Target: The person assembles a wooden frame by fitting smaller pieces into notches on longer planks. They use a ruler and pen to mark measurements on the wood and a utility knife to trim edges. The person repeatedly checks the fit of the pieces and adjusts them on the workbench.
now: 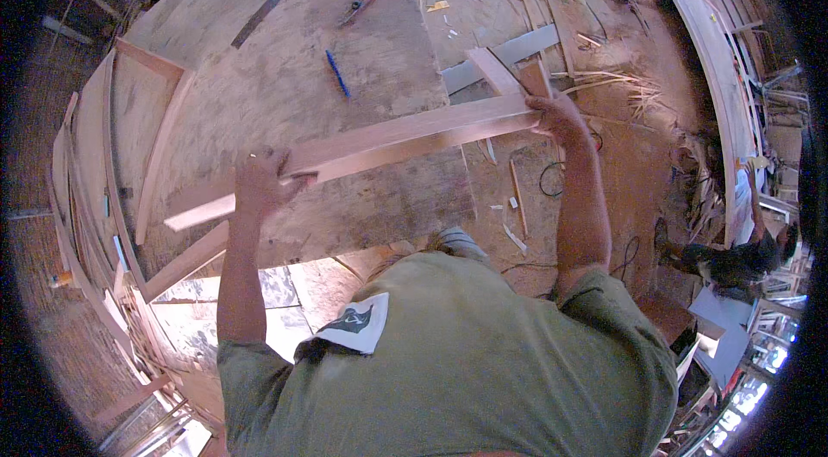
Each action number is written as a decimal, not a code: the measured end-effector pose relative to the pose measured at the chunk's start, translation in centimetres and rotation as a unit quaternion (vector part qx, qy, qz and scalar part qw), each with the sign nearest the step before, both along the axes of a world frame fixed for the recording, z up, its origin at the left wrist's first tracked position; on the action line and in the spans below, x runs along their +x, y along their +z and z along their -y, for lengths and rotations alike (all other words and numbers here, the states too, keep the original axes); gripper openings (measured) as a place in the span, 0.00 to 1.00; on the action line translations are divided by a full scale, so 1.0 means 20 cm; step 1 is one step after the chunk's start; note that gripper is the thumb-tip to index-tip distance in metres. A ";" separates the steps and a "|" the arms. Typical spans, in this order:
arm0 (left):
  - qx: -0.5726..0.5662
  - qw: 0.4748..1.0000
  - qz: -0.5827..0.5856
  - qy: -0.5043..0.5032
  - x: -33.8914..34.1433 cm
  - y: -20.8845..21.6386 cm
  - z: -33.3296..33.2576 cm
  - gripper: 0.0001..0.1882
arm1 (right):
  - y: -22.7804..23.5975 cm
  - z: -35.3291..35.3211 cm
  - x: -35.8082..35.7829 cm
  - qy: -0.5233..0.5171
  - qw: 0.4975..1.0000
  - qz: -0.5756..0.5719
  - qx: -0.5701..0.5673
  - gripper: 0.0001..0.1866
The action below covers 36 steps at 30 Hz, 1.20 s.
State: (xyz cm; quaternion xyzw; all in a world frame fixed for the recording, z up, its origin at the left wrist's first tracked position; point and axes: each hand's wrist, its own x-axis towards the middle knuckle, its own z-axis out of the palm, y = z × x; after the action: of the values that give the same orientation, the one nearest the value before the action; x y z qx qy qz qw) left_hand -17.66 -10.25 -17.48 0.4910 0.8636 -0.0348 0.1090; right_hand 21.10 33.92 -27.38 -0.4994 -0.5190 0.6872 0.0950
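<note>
The long board point(414, 132) across the middle of the frame was bare, pale wood, its faces smooth-looking and matt. The worktop point(285, 86) at upper left looked like wood too, dull, scuffed and smudged. The blue pen point(337, 74) above centre looked plastic. At upper right, the thin slivers point(628, 88) were rough, splintery wood. The shirt point(483, 353) at lower centre was soft, matt cloth. The dark strip point(269, 9) at upper left was matt, its material unclear.

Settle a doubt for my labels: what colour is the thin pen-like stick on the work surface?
The pen-like stick is blue; it shows best in the head view.
</note>
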 end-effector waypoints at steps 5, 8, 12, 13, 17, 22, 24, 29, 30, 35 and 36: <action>-0.003 0.988 0.148 0.045 0.32 -0.11 -0.03 0.46 | 0.12 -0.32 0.16 0.336 0.874 0.078 0.343 0.21; -0.039 0.977 0.200 0.056 0.51 -0.16 -0.05 0.41 | -0.13 -0.54 0.17 0.370 0.840 0.056 0.393 0.21; 0.002 0.981 0.169 0.092 0.64 -0.34 0.04 0.34 | -0.20 -0.38 -0.15 0.139 0.978 0.151 -0.044 0.22; -0.002 0.983 0.152 0.103 0.65 -0.40 0.06 0.32 | -0.16 -0.35 -0.18 0.144 0.979 0.143 -0.015 0.22; 0.000 0.987 0.095 0.126 0.70 -0.44 0.08 0.27 | -0.18 -0.37 -0.19 0.089 0.989 0.121 0.002 0.21; 0.074 0.993 0.035 0.079 0.71 -0.50 0.11 0.25 | -0.33 -0.42 0.06 0.001 0.903 0.212 0.373 0.20; 0.081 0.990 0.047 0.100 0.70 -0.59 0.17 0.27 | -0.12 -0.22 0.06 0.047 0.855 0.210 0.473 0.19; 0.029 0.994 0.039 0.095 0.79 -0.60 0.16 0.31 | 0.17 0.16 -0.10 0.128 0.761 0.243 0.589 0.17; 0.036 0.995 0.030 0.084 0.81 -0.59 0.16 0.32 | 0.14 0.15 -0.15 0.142 0.738 0.268 0.602 0.17; 0.048 0.996 0.041 0.055 0.79 -0.63 0.18 0.31 | 0.02 0.20 -0.18 0.179 0.674 0.373 0.612 0.16; 0.051 0.996 0.048 0.058 0.79 -0.63 0.18 0.31 | 0.01 0.21 -0.18 0.178 0.669 0.389 0.608 0.17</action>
State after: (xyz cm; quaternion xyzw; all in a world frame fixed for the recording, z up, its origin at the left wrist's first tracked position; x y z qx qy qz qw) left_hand -1.96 -13.85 -30.17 0.4458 0.8851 0.0398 0.1273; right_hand 17.54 29.63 -27.12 -0.4511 -0.8908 -0.0332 0.0426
